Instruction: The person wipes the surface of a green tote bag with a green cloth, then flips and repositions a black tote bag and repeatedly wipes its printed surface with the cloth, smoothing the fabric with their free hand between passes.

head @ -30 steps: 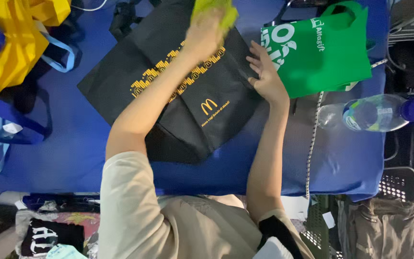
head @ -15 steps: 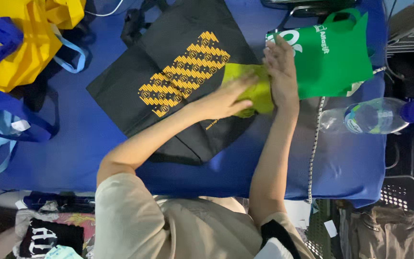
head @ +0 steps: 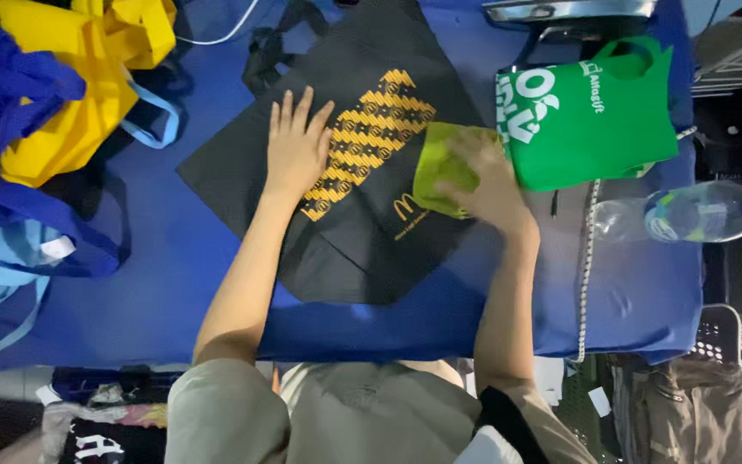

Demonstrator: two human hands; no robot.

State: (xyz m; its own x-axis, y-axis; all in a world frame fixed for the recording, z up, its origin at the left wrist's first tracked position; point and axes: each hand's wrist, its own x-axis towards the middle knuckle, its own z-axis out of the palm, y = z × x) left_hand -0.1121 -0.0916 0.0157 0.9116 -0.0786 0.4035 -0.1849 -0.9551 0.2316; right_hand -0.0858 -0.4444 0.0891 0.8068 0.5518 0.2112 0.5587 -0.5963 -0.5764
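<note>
A black fabric bag (head: 362, 215) with a yellow woven-look pattern lies flat on the blue table (head: 173, 275). My left hand (head: 295, 144) rests flat on the bag's left part, fingers spread. My right hand (head: 487, 185) presses a small lime-green cloth (head: 440, 167) onto the bag's right edge, fingers closed over it. A green bag (head: 590, 116) with white print lies just right of the cloth.
Yellow bags (head: 79, 77) and blue bags (head: 10, 206) are heaped at the left. A clear plastic bottle (head: 689, 215) lies at the right beside a beaded cord (head: 586, 275). A black crate (head: 719, 331) sits at the table's right edge.
My left hand let go of the lime-green cloth and moved left to lie flat on the black bag. The right hand now covers the cloth alone.
</note>
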